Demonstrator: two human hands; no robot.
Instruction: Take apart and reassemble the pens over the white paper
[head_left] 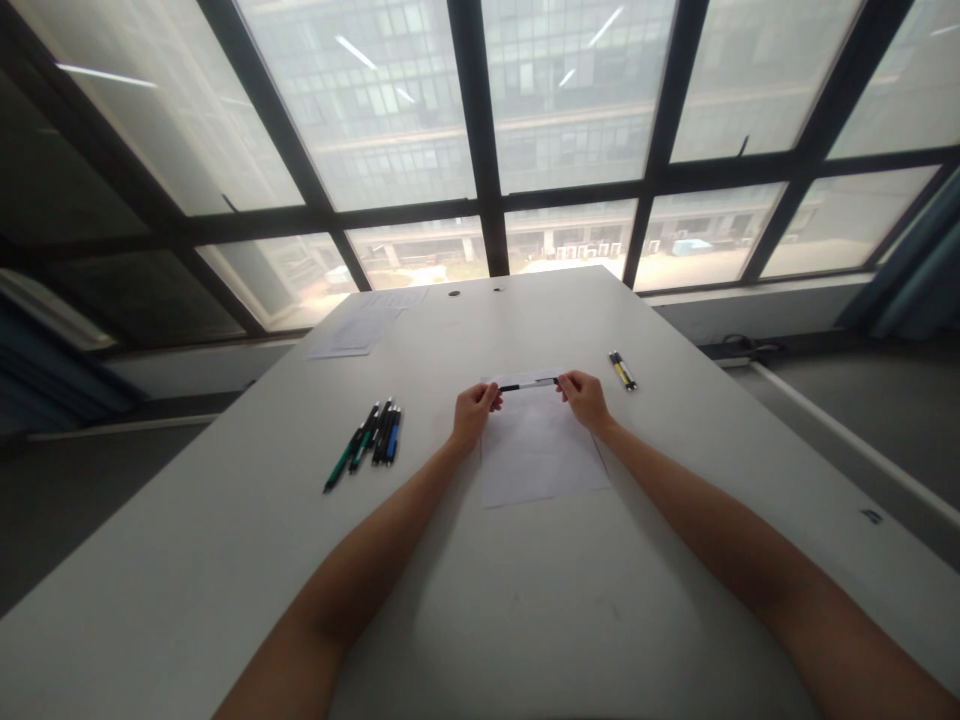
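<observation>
A pen (529,384) with a white barrel and black ends is stretched level between my two hands. My left hand (474,410) pinches its left end, and my right hand (585,398) grips the opposite black end. Beneath the pen, a white sheet of paper (541,450) lies on the white table (510,600). Both hands are closed, over the far corners of the sheet; whether they touch the paper I cannot tell.
Several pens (375,436), black, green and blue, lie in a loose group on the left. Yellow and white pens (622,370) rest to the right. Printed papers (356,330) lie at the far left of the table, before large windows (405,100).
</observation>
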